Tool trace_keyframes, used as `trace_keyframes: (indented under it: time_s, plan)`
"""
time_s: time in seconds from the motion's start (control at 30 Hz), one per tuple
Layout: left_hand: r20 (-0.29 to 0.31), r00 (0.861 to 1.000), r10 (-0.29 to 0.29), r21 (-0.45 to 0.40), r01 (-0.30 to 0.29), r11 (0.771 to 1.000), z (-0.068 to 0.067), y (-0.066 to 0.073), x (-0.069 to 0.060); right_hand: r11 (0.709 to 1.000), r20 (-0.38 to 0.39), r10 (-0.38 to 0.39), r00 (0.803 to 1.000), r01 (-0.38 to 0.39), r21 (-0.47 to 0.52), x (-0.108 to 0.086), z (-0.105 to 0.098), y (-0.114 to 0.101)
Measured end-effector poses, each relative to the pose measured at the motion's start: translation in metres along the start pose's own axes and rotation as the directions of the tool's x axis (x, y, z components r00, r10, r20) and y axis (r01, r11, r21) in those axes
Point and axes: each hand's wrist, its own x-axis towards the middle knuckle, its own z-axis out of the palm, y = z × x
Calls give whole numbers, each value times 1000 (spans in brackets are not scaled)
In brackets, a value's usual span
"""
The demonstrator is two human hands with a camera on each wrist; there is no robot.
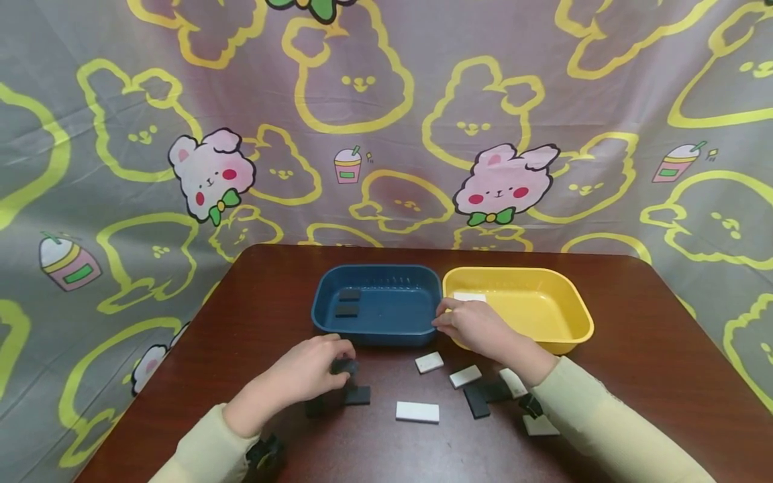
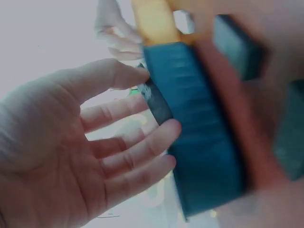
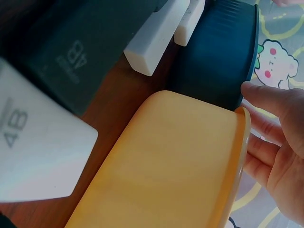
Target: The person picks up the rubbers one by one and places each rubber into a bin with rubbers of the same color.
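Observation:
My left hand point(image 1: 302, 372) pinches a black eraser point(image 2: 156, 102) between thumb and fingertips, above the table in front of the blue bin point(image 1: 380, 339). Two black erasers point(image 1: 347, 311) lie inside that bin. Over the place where the blue and yellow bins meet is my right hand point(image 1: 477, 325), its fingers loosely extended and nothing seen in them. In the right wrist view its thumb is close to the blue bin's rim, with the other fingers by the yellow bin's rim point(image 3: 243, 142). One white eraser point(image 1: 470, 297) lies in the yellow bin point(image 1: 537, 312), partly hidden by the hand.
Several white erasers point(image 1: 417, 412) and black erasers point(image 1: 477, 400) are scattered on the brown table point(image 1: 374, 449) before the bins. A black eraser point(image 1: 357, 396) lies beneath the left hand. Behind the table hangs a patterned curtain point(image 1: 386, 100).

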Motion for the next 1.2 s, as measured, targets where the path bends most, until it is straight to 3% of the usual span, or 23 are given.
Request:
trace_keyframes:
  time_s: [0.23,0.37,0.5,0.73,0.83,1.0,1.2]
  plan:
    - [-72,996,44,-25,-46,999,-23,11,16,1000,-18,-11,1000,10,-4,0,0,1]
    - [-125,990,63,6,-63,998,-30,10,34,1000,-23,-14,1000,13,-6,0,1,2]
    - [-139,989,43,28,-39,999,-34,5,55,1000,-21,-13,1000,12,-7,1,2,0]
    - [-107,994,-9,48,14,999,-40,-11,88,1000,4,12,1000,-12,2,2,3,-3]
    - [-83,997,0,76,7,997,-41,-19,101,1000,7,10,1000,-10,0,2,2,-3]
    - [-7,1000,17,152,-16,988,-41,-29,122,1000,3,2,1000,-2,-1,2,0,-3]
    - [91,996,-22,217,2,976,-38,-35,143,1000,0,0,1000,0,-15,2,-1,-3]
